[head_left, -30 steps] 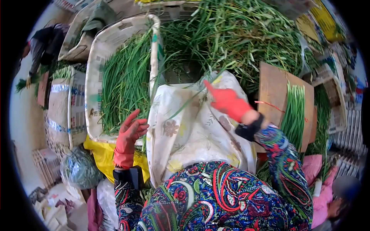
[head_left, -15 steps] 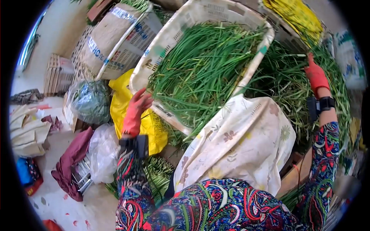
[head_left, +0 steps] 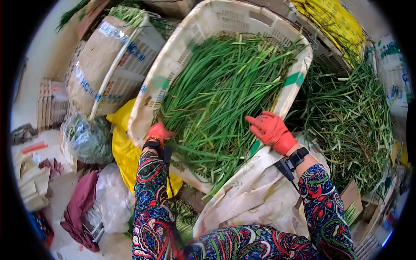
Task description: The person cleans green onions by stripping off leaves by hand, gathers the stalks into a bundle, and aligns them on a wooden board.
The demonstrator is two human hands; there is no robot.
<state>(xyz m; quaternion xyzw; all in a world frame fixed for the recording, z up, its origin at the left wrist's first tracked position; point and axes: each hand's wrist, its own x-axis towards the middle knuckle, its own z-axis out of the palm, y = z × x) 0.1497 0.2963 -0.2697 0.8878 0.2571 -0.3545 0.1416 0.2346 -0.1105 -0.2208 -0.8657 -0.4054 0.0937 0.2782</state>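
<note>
A big white plastic basket (head_left: 144,89) lies in front of me, with long, thin green chives (head_left: 225,91) spread inside it. My left hand (head_left: 159,131), in a red glove, is at the basket's near left side beside the chives. One finger stretches to the right; the others are partly blurred or hidden. Over the near right rim is my right hand (head_left: 273,131), also red-gloved, its fingers apart and pointing left, with nothing held. A pale flowered cloth (head_left: 255,190) covers my lap just below the basket.
Loose green leaves (head_left: 351,130) form a heap on the right. To the left stand a fabric-wrapped crate (head_left: 97,65), a plastic bag of greens (head_left: 89,138) and a yellow sack (head_left: 123,149). Another yellow sack (head_left: 333,21) lies at the back right.
My right hand has swung left from above the leaf heap to the basket's near right rim. My left hand has lowered toward the basket's near left side. The view has shifted slightly.
</note>
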